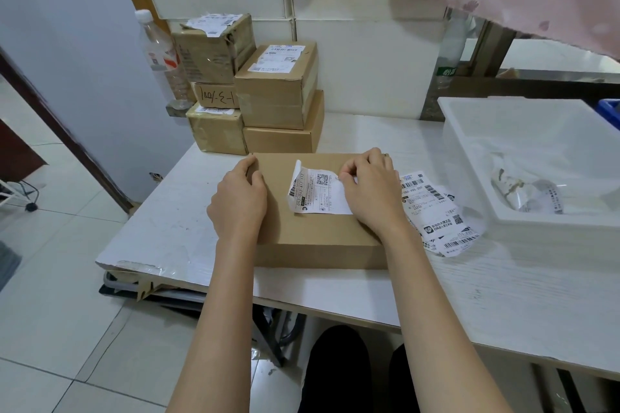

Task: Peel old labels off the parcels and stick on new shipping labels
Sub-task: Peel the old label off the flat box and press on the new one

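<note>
A flat brown cardboard parcel point(312, 235) lies on the white table in front of me. A white shipping label point(315, 189) sits on its top, its left edge curled up off the cardboard. My left hand point(240, 199) rests on the parcel's left edge with the fingers curled over its far corner. My right hand point(370, 191) lies over the label's right side, and its fingertips pinch the label's upper right edge. A loose heap of white labels point(436, 211) lies on the table just right of the parcel.
Several stacked cardboard parcels point(278, 90) with labels stand at the back left against the wall, beside a plastic bottle point(161, 57). A white plastic tub point(536, 164) holding crumpled paper point(523, 191) sits at the right. The table's front left corner point(110, 261) is near.
</note>
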The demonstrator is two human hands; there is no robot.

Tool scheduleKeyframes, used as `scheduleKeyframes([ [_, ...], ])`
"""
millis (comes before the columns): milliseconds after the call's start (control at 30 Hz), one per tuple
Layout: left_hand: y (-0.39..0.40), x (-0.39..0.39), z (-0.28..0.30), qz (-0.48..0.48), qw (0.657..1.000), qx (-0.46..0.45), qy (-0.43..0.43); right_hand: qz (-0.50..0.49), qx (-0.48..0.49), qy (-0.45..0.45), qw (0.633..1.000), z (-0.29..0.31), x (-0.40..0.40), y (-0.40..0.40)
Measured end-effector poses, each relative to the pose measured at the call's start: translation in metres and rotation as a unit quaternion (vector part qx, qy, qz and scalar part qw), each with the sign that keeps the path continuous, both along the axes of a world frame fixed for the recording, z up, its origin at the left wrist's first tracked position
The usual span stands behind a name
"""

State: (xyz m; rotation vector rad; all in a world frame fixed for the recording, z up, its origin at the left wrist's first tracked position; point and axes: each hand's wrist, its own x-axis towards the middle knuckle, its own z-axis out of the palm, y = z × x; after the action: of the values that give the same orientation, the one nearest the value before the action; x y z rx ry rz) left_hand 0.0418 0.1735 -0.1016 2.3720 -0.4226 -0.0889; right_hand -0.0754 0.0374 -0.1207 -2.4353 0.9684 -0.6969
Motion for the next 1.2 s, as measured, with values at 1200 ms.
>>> scheduleKeyframes([
  [1200,-0.001,0.000,-0.001,0.003,1.000,0.000,-0.003,-0.165,-0.002,-0.060,0.984,0.003,-0.012,0.008],
])
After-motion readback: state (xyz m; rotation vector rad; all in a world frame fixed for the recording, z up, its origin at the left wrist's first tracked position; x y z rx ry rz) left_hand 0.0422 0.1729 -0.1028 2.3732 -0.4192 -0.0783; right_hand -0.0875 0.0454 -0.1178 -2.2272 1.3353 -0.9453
